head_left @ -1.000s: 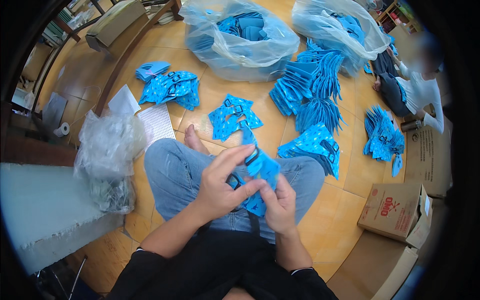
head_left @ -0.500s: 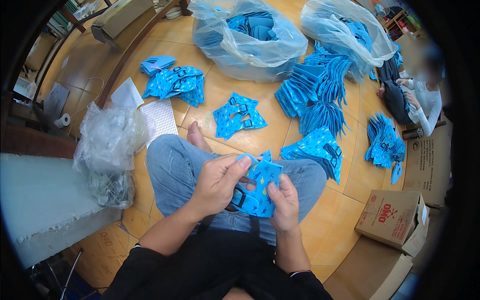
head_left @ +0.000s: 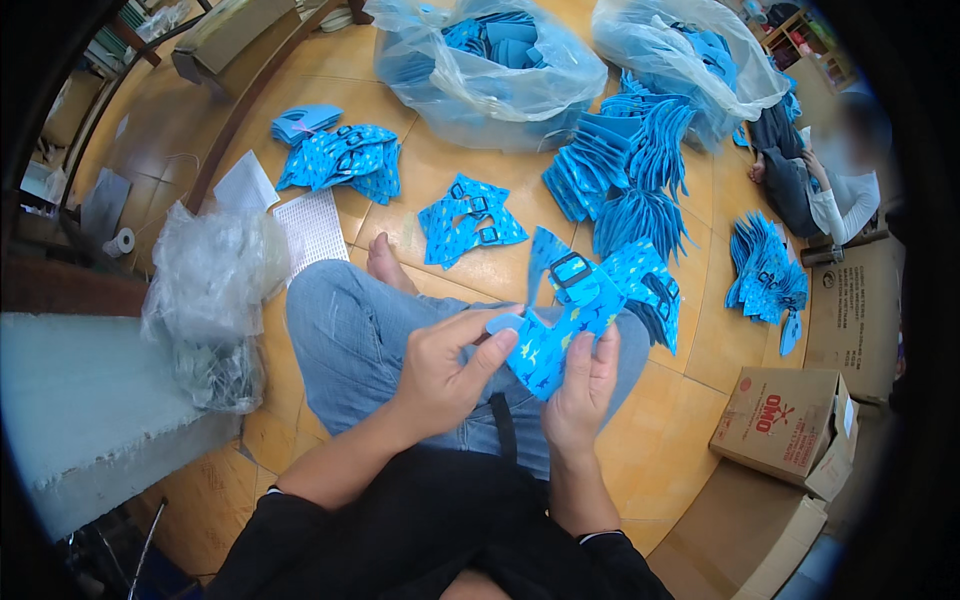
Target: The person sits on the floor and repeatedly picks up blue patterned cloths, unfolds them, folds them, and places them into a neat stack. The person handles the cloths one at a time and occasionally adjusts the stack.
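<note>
Above my lap I hold a soft blue printed piece [head_left: 548, 350] with a black buckle at its upper end. My left hand [head_left: 448, 368] pinches its rounded left tip between thumb and fingers. At its lower right edge, my right hand [head_left: 582, 385] grips it with the thumb on the printed face. Just beyond the held piece, a stack of similar buckled pieces [head_left: 652, 290] rests on the floor near my right knee. A few more buckled pieces [head_left: 470, 222] lie in front of my foot.
Two clear plastic bags [head_left: 490, 105] of blue pieces stand ahead. Plain blue stacks [head_left: 640, 160] fan out to the right. Crumpled plastic [head_left: 210, 290] and a printed sheet [head_left: 312, 228] lie left. Cardboard boxes [head_left: 775, 420] stand right; a person [head_left: 840, 200] sits beyond them.
The held piece has been turned over so its buckle, formerly at the lower left, now points up and away. Both hands still grip it.
</note>
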Tool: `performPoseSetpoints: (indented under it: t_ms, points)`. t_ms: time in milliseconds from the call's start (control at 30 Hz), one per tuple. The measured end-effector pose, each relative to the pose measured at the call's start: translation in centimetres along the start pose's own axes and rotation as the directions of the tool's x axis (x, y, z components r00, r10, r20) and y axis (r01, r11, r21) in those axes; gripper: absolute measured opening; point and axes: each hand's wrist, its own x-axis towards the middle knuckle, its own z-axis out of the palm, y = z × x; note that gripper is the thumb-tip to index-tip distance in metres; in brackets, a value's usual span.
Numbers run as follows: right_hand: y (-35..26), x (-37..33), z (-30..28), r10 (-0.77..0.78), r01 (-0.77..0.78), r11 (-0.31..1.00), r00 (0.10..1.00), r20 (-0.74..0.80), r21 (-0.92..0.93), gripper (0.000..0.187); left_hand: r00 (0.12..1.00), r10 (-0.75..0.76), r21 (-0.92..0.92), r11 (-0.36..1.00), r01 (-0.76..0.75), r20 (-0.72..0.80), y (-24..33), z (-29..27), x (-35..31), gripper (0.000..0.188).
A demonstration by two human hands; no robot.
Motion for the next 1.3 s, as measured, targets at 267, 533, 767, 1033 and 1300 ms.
performPoseSetpoints:
  t_ms: [267, 533, 767, 1033, 1300]
  points:
    - [-0.2, 0.1, 0.0, 0.035, -0.035, 0.999, 0.999, -0.002, 0.028, 0.035, 0.980, -0.181, -0.287, 0.937, 0.199, 0.088, 0.4, -0.4, 0.0, 0.032]
    - [-0.5, -0.5, 0.7, -0.110, 0.111, 0.992, 0.993, 0.033, -0.056, 0.035, 0.972, -0.211, -0.397, 0.887, 0.237, 0.109, 0.7, -0.5, -0.1, 0.031]
    - [-0.2, -0.9, 0.4, -0.176, 0.177, 0.983, 0.984, 0.029, -0.040, 0.033, 0.996, -0.030, -0.336, 0.940, 0.057, 0.085, 0.4, -0.5, -0.4, 0.026]
    - [0.4, -1.3, -0.4, -0.196, 0.196, 0.980, 0.980, 0.014, -0.009, 0.037, 0.940, 0.338, -0.116, 0.937, -0.331, 0.046, -0.3, -1.3, 0.2, 0.019]
    - [-0.6, -2.1, -0.8, -0.010, 0.012, 1.000, 0.995, 0.101, -0.015, 0.038, 0.813, 0.573, 0.073, 0.811, -0.581, 0.101, -0.1, -1.0, 0.7, 0.027]
